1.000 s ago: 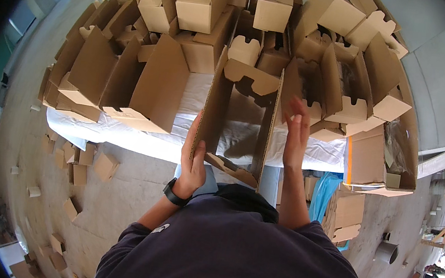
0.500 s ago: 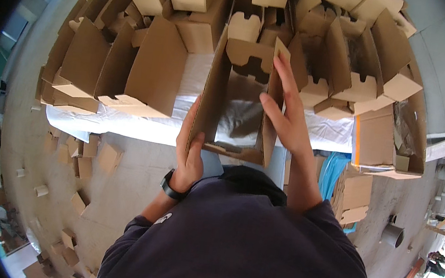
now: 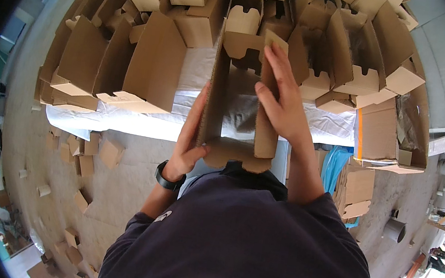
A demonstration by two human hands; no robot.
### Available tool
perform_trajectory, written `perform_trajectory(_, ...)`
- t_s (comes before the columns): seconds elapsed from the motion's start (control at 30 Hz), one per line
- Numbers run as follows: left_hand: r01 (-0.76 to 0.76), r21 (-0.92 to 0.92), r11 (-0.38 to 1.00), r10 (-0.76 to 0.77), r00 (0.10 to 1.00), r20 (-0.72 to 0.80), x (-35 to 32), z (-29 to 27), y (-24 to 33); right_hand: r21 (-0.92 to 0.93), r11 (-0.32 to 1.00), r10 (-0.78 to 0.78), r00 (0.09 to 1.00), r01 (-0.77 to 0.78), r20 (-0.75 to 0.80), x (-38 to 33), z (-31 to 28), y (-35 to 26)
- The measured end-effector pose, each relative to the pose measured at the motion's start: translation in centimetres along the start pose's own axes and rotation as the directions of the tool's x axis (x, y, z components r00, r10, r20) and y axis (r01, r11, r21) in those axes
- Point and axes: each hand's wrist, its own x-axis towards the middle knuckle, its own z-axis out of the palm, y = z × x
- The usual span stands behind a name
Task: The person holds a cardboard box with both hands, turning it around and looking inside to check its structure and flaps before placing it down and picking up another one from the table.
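Between my hands is a long brown cardboard box (image 3: pixel 239 151), open at the top. Its near end flap leans out toward my body, and its far end has a cut-out notch. My left hand (image 3: pixel 184 146) grips the near left side, fingers along the outer wall and thumb by the near corner. On the right wall rests my right hand (image 3: pixel 288 107), with its fingers stretched along the top edge and its thumb hooked over toward the inside. A dark watch (image 3: pixel 169 176) is on my left wrist.
A white-covered table (image 3: pixel 124 122) carries several open cardboard boxes (image 3: pixel 154 64) at left and more boxes (image 3: pixel 364 81) at right. A larger carton (image 3: pixel 376 130) with an orange stripe stands at the right end. Cardboard scraps (image 3: pixel 112 153) and a grey cylinder (image 3: pixel 394 231) lie on the floor.
The box's near end flap has swung outward toward me. Its right wall has shifted slightly left under my right hand. My left hand has moved a little toward the box's near corner.
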Motion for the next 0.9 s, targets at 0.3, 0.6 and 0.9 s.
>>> perform_trajectory(0.3, 0.007, 0.015, 1.0, -0.007, 0.999, 0.045, 0.0, 0.2, -0.2, -0.351, 0.935, -0.036, 0.999, 0.042, 0.022, -0.5, 1.3, 0.3)
perform_trajectory(0.6, -0.11, 0.379, 0.919, 0.021, 0.973, 0.231, 1.2, -1.7, 1.5, -0.274, 0.96, -0.057, 0.998, 0.05, -0.02, -0.8, 1.4, 0.3)
perform_trajectory(0.9, -0.304, 0.55, 0.778, 0.204, 0.95, 0.236, 0.6, -1.8, 0.5, -0.229, 0.973, -0.003, 0.994, -0.021, -0.105, -1.6, 1.6, -0.1)
